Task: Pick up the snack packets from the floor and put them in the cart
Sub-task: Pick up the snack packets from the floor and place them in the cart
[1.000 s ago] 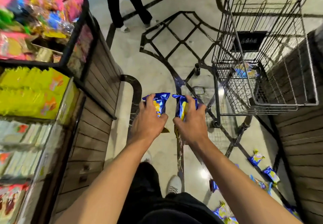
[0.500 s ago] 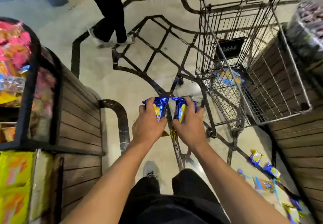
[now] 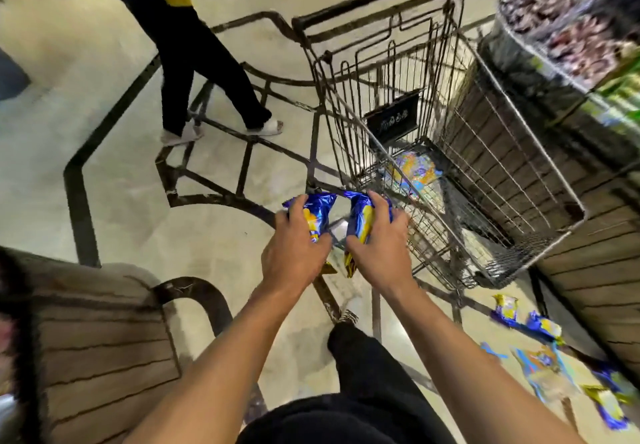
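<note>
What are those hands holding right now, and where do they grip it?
Each holds a blue snack packet around its middle: the left hand grips one packet, the right hand another.

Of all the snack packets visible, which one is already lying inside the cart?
The colourful packet on the cart floor; others are held or on the ground.

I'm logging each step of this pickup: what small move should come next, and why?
Probably carry both hands right, over the cart rim, and release. The left hand and right hand each grip a blue packet just short of the basket.
</note>
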Tool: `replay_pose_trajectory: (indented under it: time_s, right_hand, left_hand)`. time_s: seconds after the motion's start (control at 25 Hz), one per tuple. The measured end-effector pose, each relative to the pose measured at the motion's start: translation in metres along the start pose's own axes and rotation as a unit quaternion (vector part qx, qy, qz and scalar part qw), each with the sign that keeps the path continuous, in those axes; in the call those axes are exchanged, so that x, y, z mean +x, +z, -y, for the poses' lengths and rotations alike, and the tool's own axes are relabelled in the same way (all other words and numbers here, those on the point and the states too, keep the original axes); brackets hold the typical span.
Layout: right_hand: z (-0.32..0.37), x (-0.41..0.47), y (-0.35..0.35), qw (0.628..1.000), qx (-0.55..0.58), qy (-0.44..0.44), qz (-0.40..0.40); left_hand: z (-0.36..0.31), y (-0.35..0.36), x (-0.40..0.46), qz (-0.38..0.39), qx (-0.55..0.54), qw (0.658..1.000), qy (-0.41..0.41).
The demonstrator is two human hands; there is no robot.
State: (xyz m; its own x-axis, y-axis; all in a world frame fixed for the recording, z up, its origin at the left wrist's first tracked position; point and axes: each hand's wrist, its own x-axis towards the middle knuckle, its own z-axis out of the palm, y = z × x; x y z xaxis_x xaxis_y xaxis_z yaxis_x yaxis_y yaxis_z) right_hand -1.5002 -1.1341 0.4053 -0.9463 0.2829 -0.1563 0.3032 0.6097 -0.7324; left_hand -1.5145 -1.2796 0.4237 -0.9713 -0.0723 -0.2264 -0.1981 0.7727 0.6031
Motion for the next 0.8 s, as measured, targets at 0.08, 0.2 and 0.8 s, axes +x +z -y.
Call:
replay_pose_trajectory:
  time_s: [0.08,0.2,0.8]
  right_hand:
    - [-0.001,0.038,-0.01,1.0,-0.002,0.011,-0.011]
    - [-0.006,0.083,-0.026,1.0,-0.016,0.017,-0.021]
    - [-0.024,0.242,-0.076,0.964,0.042,0.204,-0.167]
  left_hand:
    - [-0.024,0.006,0.037,0.009,0.008,1.0,0.008]
    - [-0.062,0.019,0.082,0.021,0.007,1.0,0.021]
    - [-0.19,0.08,0.267,0.178,0.055,0.965,0.185]
